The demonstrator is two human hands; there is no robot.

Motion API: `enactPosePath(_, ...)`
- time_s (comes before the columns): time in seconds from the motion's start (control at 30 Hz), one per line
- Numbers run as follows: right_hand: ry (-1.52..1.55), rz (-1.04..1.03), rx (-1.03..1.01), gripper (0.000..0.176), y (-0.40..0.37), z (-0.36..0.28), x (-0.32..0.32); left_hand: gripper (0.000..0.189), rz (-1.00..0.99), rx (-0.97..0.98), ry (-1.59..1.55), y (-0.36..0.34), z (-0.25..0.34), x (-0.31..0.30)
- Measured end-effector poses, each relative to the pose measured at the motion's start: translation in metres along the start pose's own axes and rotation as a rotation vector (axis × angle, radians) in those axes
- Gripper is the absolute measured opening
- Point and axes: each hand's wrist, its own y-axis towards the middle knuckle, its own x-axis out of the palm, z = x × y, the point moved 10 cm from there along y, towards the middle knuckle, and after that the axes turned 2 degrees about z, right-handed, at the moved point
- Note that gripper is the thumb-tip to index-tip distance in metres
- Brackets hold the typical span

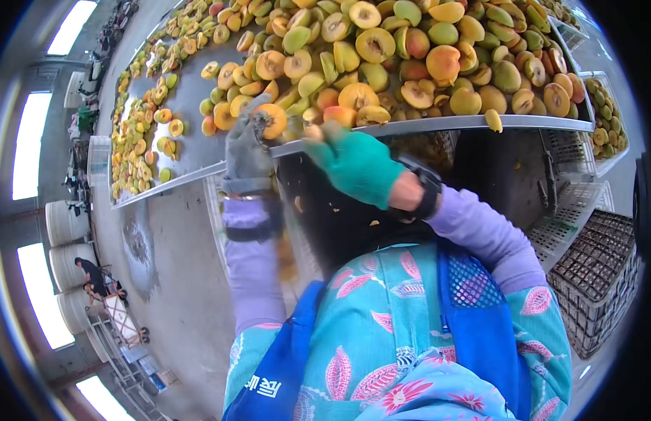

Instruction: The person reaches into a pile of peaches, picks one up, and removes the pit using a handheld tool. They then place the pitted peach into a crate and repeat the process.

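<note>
My left hand (pixel 247 151), in a grey glove, is at the table's front edge with its fingers curled around a halved peach (pixel 273 122), cut face showing. A small dark shape beside the fruit cannot be made out. Just to the right, my right hand (pixel 357 167) wears a green glove. Its fingers are bent together and blurred by motion; something small and pale orange shows at the tips, too smeared to name. Many whole and halved peaches (pixel 465 102), yellow, green and red-blushed, are heaped on the metal table (pixel 192 130) before both hands.
A raised metal rim (pixel 409 126) runs along the table's front, with one yellow piece (pixel 493 121) hanging over it. Crates of fruit (pixel 606 126) stand at the right, above a dark stacked crate (pixel 593 281). Far left, a person (pixel 92 277) is near a cart (pixel 122 319).
</note>
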Motion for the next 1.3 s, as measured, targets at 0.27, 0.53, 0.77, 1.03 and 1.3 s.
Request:
enactPosePath(0.27, -0.050, 0.029, 0.014, 0.035, -0.014, 0.007, 0.004, 0.039, 0.140, -0.031, -0.302, -0.024, -0.016, 0.056)
enactPosePath(0.53, 0.035, 0.011, 0.168, 0.037, -0.025, 0.019, 0.012, 0.034, 0.292, -0.037, -0.404, -0.033, 0.002, 0.061)
enactPosePath(0.77, 0.141, 0.017, 0.224, 0.031, -0.029, 0.037, 0.015, 0.026, 0.240, 0.126, -0.144, -0.030, 0.003, 0.065)
enactPosePath(1.03, 0.114, 0.215, 0.172, 0.031, -0.026, 0.038, 0.003, 0.025, 0.197, 0.494, 0.375, -0.008, -0.002, 0.088)
enactPosePath(1.3, 0.528, -0.163, 0.441, 0.048, -0.039, 0.038, -0.011, 0.024, -0.012, 0.250, 0.019, -0.005, 0.014, 0.109)
